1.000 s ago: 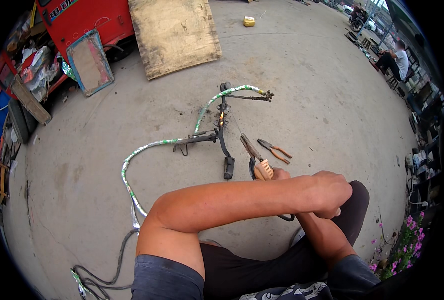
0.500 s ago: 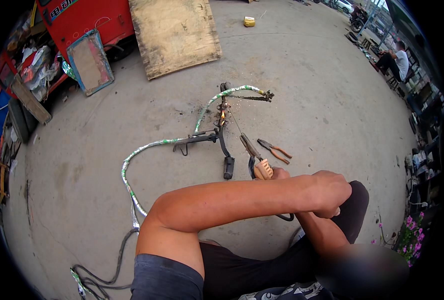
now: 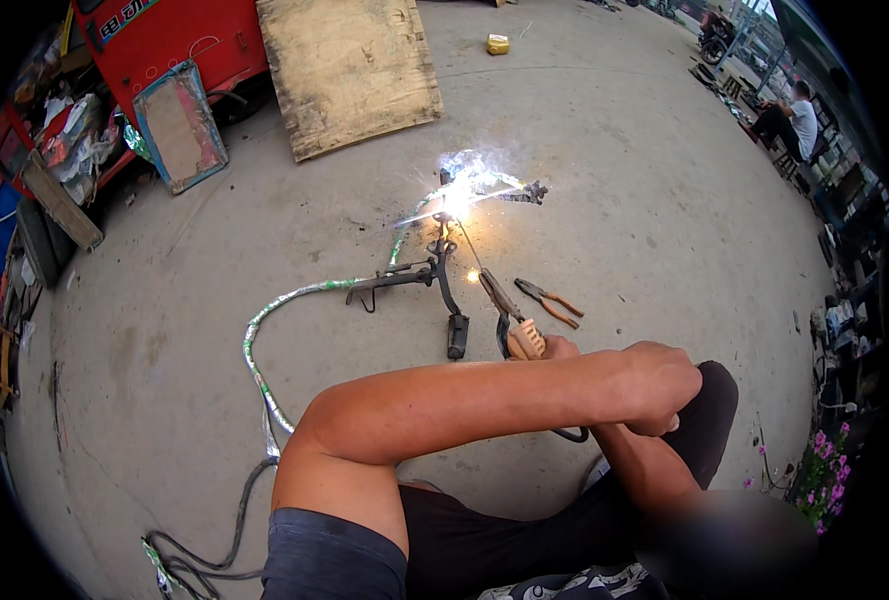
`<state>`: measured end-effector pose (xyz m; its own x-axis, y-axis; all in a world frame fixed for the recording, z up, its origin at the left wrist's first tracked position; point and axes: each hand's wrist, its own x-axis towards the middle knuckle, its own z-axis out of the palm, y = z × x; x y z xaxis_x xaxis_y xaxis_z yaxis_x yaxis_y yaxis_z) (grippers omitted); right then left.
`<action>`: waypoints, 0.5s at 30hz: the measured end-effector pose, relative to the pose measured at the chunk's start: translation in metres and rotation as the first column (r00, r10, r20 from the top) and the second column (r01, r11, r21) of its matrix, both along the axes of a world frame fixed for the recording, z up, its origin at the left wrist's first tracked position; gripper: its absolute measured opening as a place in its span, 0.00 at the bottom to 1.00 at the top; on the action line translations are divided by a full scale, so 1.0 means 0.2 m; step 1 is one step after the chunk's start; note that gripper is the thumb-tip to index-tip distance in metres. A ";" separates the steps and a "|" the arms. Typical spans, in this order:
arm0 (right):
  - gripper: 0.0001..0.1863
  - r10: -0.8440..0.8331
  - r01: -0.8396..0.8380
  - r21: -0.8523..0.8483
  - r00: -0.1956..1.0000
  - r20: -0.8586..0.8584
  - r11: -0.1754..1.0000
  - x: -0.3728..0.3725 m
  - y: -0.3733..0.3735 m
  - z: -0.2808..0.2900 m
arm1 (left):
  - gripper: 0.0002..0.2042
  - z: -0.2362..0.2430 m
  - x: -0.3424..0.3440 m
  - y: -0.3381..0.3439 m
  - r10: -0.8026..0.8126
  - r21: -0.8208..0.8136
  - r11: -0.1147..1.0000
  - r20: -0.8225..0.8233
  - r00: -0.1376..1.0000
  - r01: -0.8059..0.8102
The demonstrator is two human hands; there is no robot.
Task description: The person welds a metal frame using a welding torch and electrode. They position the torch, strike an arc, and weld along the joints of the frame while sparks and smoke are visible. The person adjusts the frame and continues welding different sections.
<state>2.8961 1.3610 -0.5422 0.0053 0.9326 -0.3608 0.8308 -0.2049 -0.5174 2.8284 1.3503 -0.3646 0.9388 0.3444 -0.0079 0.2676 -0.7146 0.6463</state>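
Observation:
My right hand (image 3: pixel 561 348), partly hidden behind my left forearm, grips a welding electrode holder (image 3: pixel 527 338) with a tan handle. A thin welding rod (image 3: pixel 468 245) runs from its jaws to a bright white arc at the upper part of a dark metal frame (image 3: pixel 396 278) lying on the ground. White smoke and glare hide that part of the frame. A cable wrapped in silver and green (image 3: pixel 309 289) curves to the frame's far end. My left hand (image 3: pixel 654 385) is curled closed beside my right knee; whatever its fingers hold is hidden.
Pliers with orange handles (image 3: pixel 552 302) lie right of the electrode holder. A plywood board (image 3: pixel 354 75) leans by a red vehicle (image 3: pixel 179 45). A yellow block (image 3: pixel 498 45) lies farther off. A seated person (image 3: pixel 799 120) is at far right, and pink flowers (image 3: pixel 829 475) stand lower right.
A small flame and glow on the frame have become a blazing arc with smoke and a flying spark. The rod's tip is now at the frame. My arms have barely moved.

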 end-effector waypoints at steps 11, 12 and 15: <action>0.27 0.014 -0.016 -0.031 0.998 -0.053 0.999 0.01 0.01 0.01 | 0.12 0.00 -0.01 0.00 -0.026 -0.007 1.000 0.017 1.000 0.026; 0.27 -0.025 0.023 -0.026 0.997 -0.079 0.999 0.01 0.00 0.01 | 0.11 -0.01 0.00 0.00 -0.023 -0.002 1.000 0.004 1.000 0.023; 0.26 -0.085 0.084 -0.012 0.982 -0.167 0.996 -0.01 -0.02 0.04 | 0.10 -0.01 0.02 0.00 -0.023 0.007 1.000 -0.029 0.999 0.023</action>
<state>2.8947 1.3563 -0.5340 0.0234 0.9298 -0.3673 0.7120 -0.2734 -0.6468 2.8329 1.3500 -0.3664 0.9459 0.3228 -0.0322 0.2692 -0.7258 0.6331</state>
